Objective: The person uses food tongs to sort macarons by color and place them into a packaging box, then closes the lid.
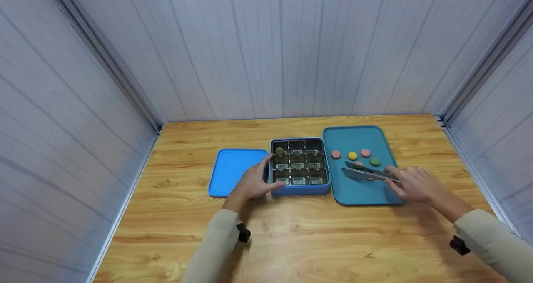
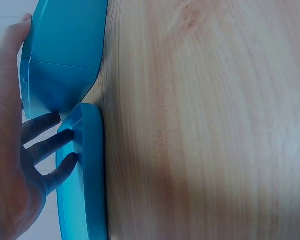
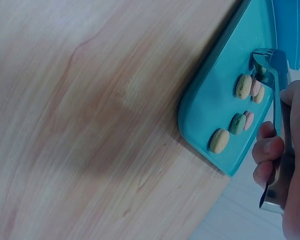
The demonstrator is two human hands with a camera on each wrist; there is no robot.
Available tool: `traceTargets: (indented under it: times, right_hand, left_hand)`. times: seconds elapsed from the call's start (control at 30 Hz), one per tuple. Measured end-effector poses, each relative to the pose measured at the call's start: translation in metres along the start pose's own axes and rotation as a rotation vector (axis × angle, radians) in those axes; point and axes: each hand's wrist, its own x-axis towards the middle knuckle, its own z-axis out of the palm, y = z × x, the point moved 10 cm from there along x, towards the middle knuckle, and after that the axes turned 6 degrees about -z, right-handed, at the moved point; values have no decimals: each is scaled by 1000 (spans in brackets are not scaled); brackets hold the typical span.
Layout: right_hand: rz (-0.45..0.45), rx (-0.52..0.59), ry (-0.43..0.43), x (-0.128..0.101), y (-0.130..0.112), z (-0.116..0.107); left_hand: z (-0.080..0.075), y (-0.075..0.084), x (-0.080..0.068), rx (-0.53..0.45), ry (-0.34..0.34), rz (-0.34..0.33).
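Note:
A blue box with several compartments stands mid-table, one green macaron in its far-left cell. My left hand holds the box's near-left corner, thumb on the front wall, fingers down the side between box and lid. To the right lies a teal tray with pink, yellow, pink and green macarons. My right hand grips metal tongs over the tray; their tips straddle another macaron. The right wrist view shows the tongs, tray and curled fingers.
The blue lid lies flat just left of the box. The wooden table is walled by grey panels on the left, back and right. The near half of the table holds only my forearms.

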Motion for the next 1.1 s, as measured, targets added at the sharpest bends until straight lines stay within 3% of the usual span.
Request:
traceTargets:
  times: [0.43, 0.8, 1.1]
  right_hand:
    - [21, -4, -33, 1, 2, -8]
    - [-11, 15, 25, 7, 2, -26]
    - [45, 37, 16, 14, 8, -38]
  left_hand:
    - [0, 1, -1, -3, 3, -12]
    - [-1, 1, -1, -2, 7, -14]
    - [-1, 1, 1, -6, 16, 11]
